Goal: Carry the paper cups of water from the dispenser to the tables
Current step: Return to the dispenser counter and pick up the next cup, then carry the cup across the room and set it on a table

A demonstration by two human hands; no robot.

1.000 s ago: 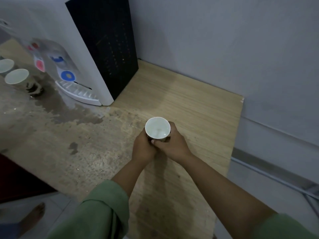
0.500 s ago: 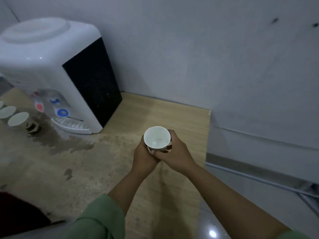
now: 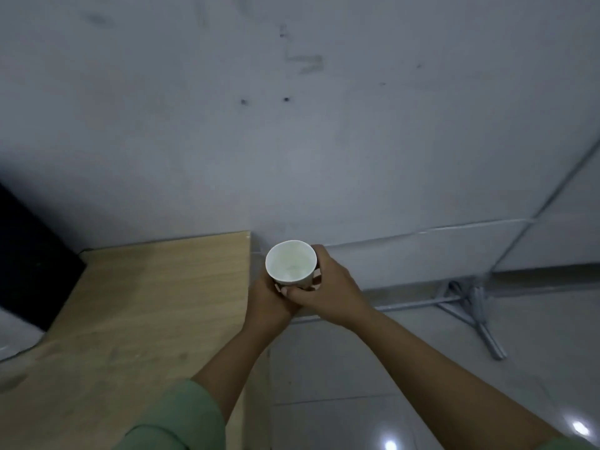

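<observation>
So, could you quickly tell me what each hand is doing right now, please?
Left hand: closed around the paper cup, gripping from below.
Right hand: closed around the same cup's side.

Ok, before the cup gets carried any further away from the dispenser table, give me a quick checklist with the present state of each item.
1. Both hands on the cup: ok. The left hand and right hand wrap the paper cup from either side.
2. Cup upright: ok. Its open rim faces up at the camera, with no clear tilt.
3. Water level: cannot tell. The inside looks pale and blurred.
4. Cup clear of the wooden table: ok. It is held just past the right edge, over the tiled floor.
5. Obstacles ahead: not ok. Metal pipes lie on the floor by the wall.
6. Destination table in sight: not ok. None shows.
</observation>
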